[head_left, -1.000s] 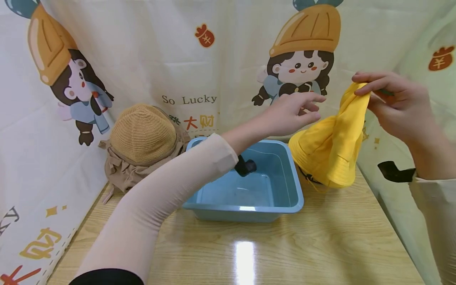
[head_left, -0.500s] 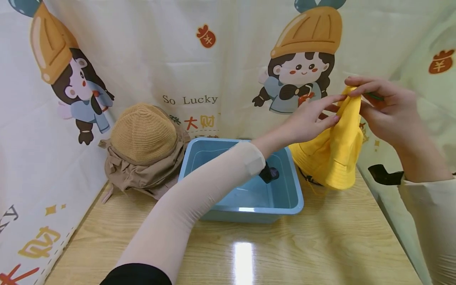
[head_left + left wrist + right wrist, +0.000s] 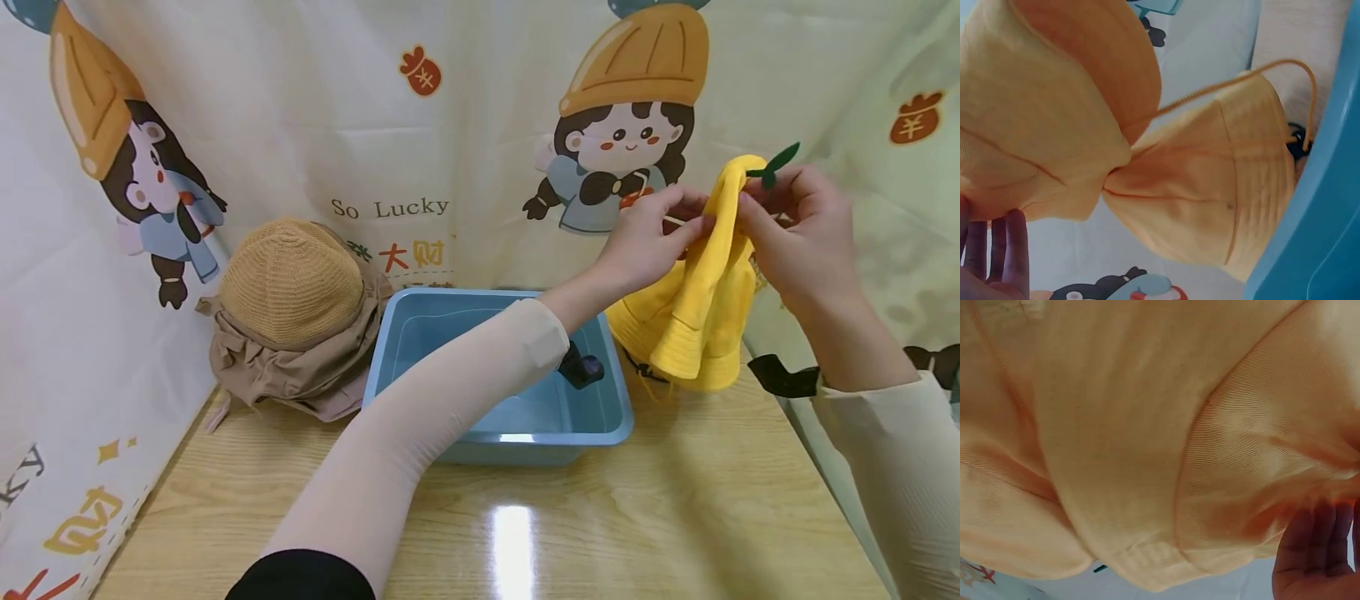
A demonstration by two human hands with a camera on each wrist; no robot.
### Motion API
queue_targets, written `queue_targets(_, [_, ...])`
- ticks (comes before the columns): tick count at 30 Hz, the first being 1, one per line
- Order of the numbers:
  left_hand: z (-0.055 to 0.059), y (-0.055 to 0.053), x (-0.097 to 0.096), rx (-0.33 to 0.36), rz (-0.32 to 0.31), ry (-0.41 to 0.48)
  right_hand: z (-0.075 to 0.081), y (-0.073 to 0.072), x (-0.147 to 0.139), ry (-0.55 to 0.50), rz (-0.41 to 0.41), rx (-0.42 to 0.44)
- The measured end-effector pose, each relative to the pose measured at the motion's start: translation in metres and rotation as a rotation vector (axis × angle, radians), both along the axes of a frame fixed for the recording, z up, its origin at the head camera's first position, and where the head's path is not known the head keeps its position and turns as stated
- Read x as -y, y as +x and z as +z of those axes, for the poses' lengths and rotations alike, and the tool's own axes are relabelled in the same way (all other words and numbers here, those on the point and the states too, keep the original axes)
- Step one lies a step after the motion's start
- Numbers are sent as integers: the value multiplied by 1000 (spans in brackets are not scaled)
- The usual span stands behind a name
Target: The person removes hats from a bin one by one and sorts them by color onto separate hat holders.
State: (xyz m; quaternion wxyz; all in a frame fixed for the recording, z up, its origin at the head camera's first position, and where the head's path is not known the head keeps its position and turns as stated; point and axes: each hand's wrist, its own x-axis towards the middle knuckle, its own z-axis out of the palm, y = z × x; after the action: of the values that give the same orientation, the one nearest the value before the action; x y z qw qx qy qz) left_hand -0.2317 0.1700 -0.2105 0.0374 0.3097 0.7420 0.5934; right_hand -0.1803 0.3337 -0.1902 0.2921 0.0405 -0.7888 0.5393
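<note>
A yellow bucket hat with a green leaf sprout on its crown hangs above the right side of the table. My left hand pinches its upper cloth from the left. On the other side my right hand grips the cloth just below the sprout. In the left wrist view, the fingers of my left hand lie at the held cloth's lower edge. A second yellow bucket hat with a cord stands behind it, partly hidden. My right hand shows beside gathered cloth in the right wrist view.
A blue plastic basin stands in the middle of the wooden table, under my left forearm. At the left, a tan knitted hat rests on a crumpled brown cloth hat. A printed curtain closes off the back.
My left hand has moved right and taken hold of the yellow hat. My right hand has shifted slightly left, its grip turned, and the green sprout now shows.
</note>
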Motion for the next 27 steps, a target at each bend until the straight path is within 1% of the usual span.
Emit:
queue_targets(2, [0, 0, 0, -3, 19, 19, -5, 2, -1, -125, 135, -12])
queue_targets(4, [0, 0, 0, -4, 38, 36, -11, 5, -3, -203, 255, -11])
queue_targets(5, [0, -1, 0, 0, 44, 43, -13, 6, -4, -186, 282, 3])
queue_targets(7, [-1, -1, 1, 14, 43, 50, -15, 9, -5, -101, 306, 43])
queue_targets(9, [-1, -1, 1, 37, 31, 54, -16, 11, -7, 43, 261, 86])
queue_targets(11, [-2, -1, 1, 55, 17, 53, -15, 12, -8, 158, 187, 97])
queue_targets(12, [-2, -1, 1, 62, 9, 50, -15, 12, -8, 176, 161, 98])
queue_targets(14, [-2, -2, 1, 54, 0, 44, -15, 11, -8, 228, 94, 80])
queue_targets(17, [-1, -3, 0, 43, -11, 40, -15, 10, -8, 227, 57, 36])
queue_targets(19, [1, -3, 0, 49, -15, 45, -15, 8, -8, 221, 46, 6])
queue_targets(22, [2, -2, 1, 86, -27, 70, -17, 7, -8, 205, 38, -8])
queue_targets(25, [4, -2, 2, 83, -37, 70, -17, 8, -8, 224, 3, -9])
queue_targets(27, [6, -4, 4, 60, -51, 60, -16, 10, -7, 247, -33, -10])
